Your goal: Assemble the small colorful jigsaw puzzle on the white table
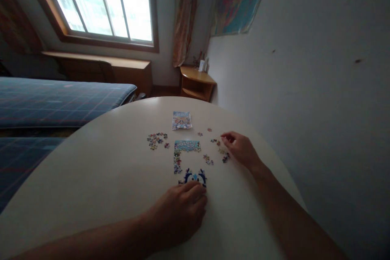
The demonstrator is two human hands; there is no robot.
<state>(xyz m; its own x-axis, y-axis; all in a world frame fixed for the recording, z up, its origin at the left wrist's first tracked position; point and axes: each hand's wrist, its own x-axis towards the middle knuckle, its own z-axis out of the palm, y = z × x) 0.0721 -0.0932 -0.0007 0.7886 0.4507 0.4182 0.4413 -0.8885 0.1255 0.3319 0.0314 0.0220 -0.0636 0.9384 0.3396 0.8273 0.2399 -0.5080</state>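
A partly joined jigsaw (186, 158) lies on the round white table (115, 170), with a top strip, a left edge and a dark blue bottom section. My left hand (179, 211) rests flat on the table, fingers together, touching the jigsaw's bottom section. My right hand (239, 148) is at the right among loose pieces (215, 142), its fingertips pinched over one small piece. A pile of loose pieces (157, 140) lies left of the jigsaw. A small reference picture (181, 120) lies beyond it.
A bed with a blue plaid cover (55, 101) stands left of the table. A white wall (304, 69) runs close along the right. A wooden corner shelf (196, 83) and a long wooden cabinet (100, 69) sit under the window.
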